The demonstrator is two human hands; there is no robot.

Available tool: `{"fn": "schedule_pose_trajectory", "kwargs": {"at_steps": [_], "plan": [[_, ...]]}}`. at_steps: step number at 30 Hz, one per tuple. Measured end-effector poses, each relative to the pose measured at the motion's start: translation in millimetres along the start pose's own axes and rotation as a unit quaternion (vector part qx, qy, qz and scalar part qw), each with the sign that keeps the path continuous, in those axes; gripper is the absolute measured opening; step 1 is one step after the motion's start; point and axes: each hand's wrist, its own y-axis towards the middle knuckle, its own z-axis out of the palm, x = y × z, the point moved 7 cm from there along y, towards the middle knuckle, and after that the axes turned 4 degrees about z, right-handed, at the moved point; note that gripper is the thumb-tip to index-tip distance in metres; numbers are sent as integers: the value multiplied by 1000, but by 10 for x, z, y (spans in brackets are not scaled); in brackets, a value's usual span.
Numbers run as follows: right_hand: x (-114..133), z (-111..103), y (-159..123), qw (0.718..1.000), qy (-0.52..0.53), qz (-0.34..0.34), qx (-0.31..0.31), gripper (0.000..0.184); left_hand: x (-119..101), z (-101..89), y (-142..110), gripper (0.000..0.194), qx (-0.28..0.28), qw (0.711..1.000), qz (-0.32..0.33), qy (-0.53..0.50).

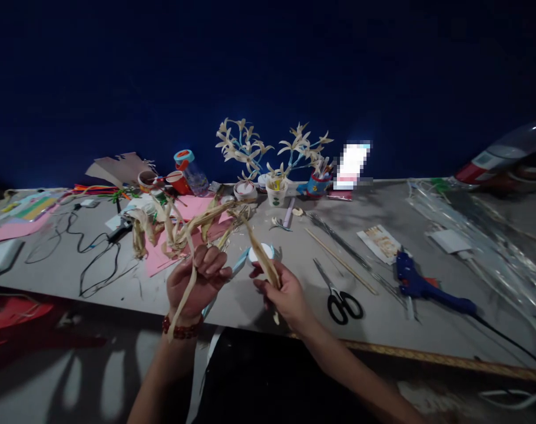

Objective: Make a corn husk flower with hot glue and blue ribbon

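My left hand is closed, palm side up, on a long pale strip of dried husk that hangs down past the beaded bracelet. Held upright in my right hand is a folded piece of dried husk, pinched between thumb and fingers. The hands are apart, just above the table's front part. Behind the right hand sits a round white lid or roll, partly hidden, with light blue tape beside it. More dried husks lie on pink paper beyond my left hand.
Husk flowers stand in a paper cup at the back. To the right lie black-handled scissors, a wooden stick, wires and a blue glue gun. Cables lie left; a bottle stands behind.
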Motion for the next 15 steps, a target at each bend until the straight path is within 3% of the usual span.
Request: {"fn": "schedule_pose_trajectory", "kwargs": {"at_steps": [3,6,11,15], "plan": [[-63,252,37,996,51,-6,68,44,59,31,-28,41,-8,999,0,-50],[-97,387,34,992,74,2,103,36,146,39,-37,41,-17,997,7,-81],[-102,309,2,998,47,2,44,25,207,-14,-17,35,-69,992,60,-86],[-25,136,-62,1000,26,8,5,22,244,-26,14,31,-43,998,40,-12]]}}
